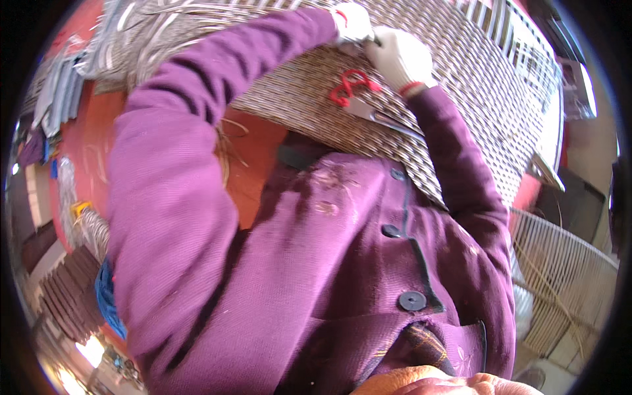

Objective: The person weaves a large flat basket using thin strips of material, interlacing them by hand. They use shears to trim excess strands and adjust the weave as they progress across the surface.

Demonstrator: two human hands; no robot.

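A woven grey-brown wicker panel (461, 72) spreads out in front of me. At its far part my two white-gloved hands meet. My left hand (354, 25) is bent over the weave, its fingers drawn together. Close against it, my right hand (401, 58) has fingers and thumb pinched at one spot. A small dark bit shows between the hands, too small to name. Nearer to me, below the right hand, a pair of scissors (382, 118) with red-wrapped handles lies on the panel, its metal blades pointing toward my right forearm.
Loose pale wicker strands (158, 29) lie across the panel's far left. A metal rack-like frame (566, 283) stands at the lower right. Stacked brown slats (69, 293) and a blue bundle (110, 303) are at the left, beside a reddish floor (253, 158).
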